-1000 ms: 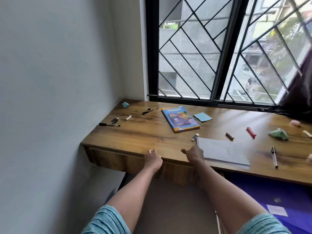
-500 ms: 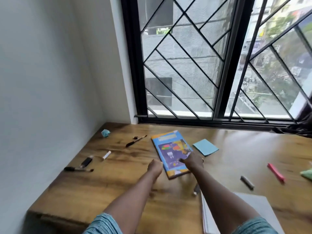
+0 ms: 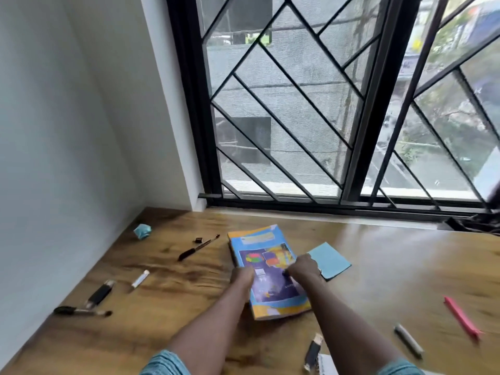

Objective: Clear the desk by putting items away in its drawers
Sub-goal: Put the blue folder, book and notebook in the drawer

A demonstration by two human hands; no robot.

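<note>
A blue and yellow book (image 3: pixel 266 255) lies flat on the wooden desk (image 3: pixel 167 328), in front of the window. My left hand (image 3: pixel 242 278) grips the book's left edge with curled fingers. My right hand (image 3: pixel 304 267) holds its right side, fingers curled over the cover. A blue sticky-note pad (image 3: pixel 331 259) lies just right of the book, beside my right hand. No drawer is in view.
Left of the book lie a black pen (image 3: pixel 197 247), a small cap (image 3: pixel 198 240), a white tube (image 3: pixel 140 278), a black marker (image 3: pixel 98 293), another pen (image 3: pixel 81 311) and a crumpled blue paper (image 3: pixel 142 231). At right are a pink pen (image 3: pixel 461 319), a grey stick (image 3: pixel 408 341) and a clip (image 3: pixel 313 350).
Both hands left the desk's front edge, reached forward and took hold of the book. My view has moved closer over the desk.
</note>
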